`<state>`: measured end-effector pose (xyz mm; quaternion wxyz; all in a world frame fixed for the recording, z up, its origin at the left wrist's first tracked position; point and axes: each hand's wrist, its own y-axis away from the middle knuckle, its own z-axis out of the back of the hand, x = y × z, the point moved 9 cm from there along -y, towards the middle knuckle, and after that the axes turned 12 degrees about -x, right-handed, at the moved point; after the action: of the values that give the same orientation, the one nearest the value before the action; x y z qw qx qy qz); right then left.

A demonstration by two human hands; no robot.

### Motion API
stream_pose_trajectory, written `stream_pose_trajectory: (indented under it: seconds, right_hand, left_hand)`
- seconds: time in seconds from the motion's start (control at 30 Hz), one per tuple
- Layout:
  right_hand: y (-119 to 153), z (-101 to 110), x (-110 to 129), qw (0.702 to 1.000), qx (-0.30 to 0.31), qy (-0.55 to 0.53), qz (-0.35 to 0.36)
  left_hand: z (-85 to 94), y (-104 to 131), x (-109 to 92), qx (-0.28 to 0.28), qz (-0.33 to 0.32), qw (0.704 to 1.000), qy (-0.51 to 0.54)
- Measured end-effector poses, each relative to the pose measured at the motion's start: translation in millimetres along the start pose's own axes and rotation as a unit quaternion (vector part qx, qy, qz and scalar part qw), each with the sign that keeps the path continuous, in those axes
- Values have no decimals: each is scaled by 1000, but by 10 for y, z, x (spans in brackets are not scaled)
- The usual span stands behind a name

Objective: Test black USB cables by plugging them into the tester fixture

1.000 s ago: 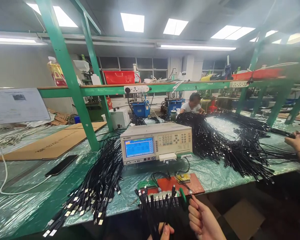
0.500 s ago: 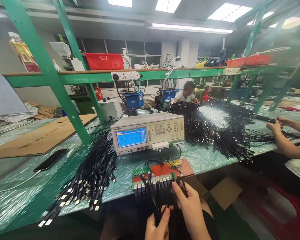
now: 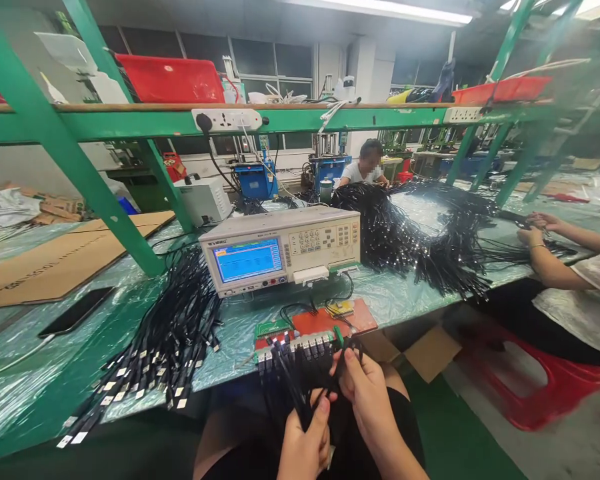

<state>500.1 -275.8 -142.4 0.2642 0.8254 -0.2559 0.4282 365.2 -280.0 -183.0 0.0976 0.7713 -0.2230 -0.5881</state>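
Black cables (image 3: 291, 383) at the near edge of our counter (image 3: 400, 293)

Closest to us, our left hand (image 3: 311, 433) was clamped on a bunch of the cables, thumb laid over them, their upper ends leaning towards the connector strip (image 3: 320, 341). Our right hand (image 3: 359, 381) sat just beside it, thumb and fingers pressed together on more of the black cables; we could not tell how many, as the ends were too dark and small. A green piece (image 3: 338, 335) stood just beyond those fingertips, and black plugs lined the strip's near side.

Past the strip lay a red board (image 3: 363, 316), with a yellow block (image 3: 340, 309) on it and a green circuit board (image 3: 273, 328) by its left end. To our left, a pile of cables (image 3: 167, 320) spread its silver-tipped plugs over the plastic sheeting, and beyond it lay a dark phone (image 3: 75, 312) with a white lead.

Behind the boards stood a beige meter (image 3: 325, 243), its screen (image 3: 247, 260) lit blue. Right of it rose a larger heap of black cables (image 3: 385, 227), and a co-worker's hands (image 3: 534, 233) held cables at its far right. Farther off, another person (image 3: 365, 167) sat bent forward, below a green shelf (image 3: 145, 123) bearing a red tub (image 3: 173, 79).
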Motion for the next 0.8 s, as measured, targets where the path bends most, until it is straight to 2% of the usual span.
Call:
stream_pose_trajectory:
  seconds: [0.1, 0.2, 0.3, 0.43, 0.5, 0.57, 0.67, 0.8]
  right_hand:
    - [-26, 55, -58, 999, -30, -20, -24]
    - [2, 31, -127, 998, -28, -19, -56]
    - [12, 38, -125, 997, -41, -20, -58]
    - [-87, 132, -94, 996, -60, -41, -49]
    - [-185, 215, -93, 996, -67, -51, -42]
    - [-298, 324, -122, 995, -83, -47, -37]
    - [-452, 467, -240, 993, -106, -20, -46]
    - [-558, 502, -387, 994, -90, 16, -54]
  left_hand:
    - [-13, 18, -16, -10, -25, 999, -18]
    - [-25, 17, -7, -18, -11, 1000, -19]
    - [-22, -8, -40, -27, -9, 1000, -7]
    - [98, -10, -327, -95, -120, 988, 22]
    - [142, 20, -424, -114, -143, 982, 46]
    - [130, 42, -441, -97, -126, 985, 73]
    - [43, 59, -363, -34, -77, 991, 100]
    - [-45, 15, -176, 30, -26, 994, 106]
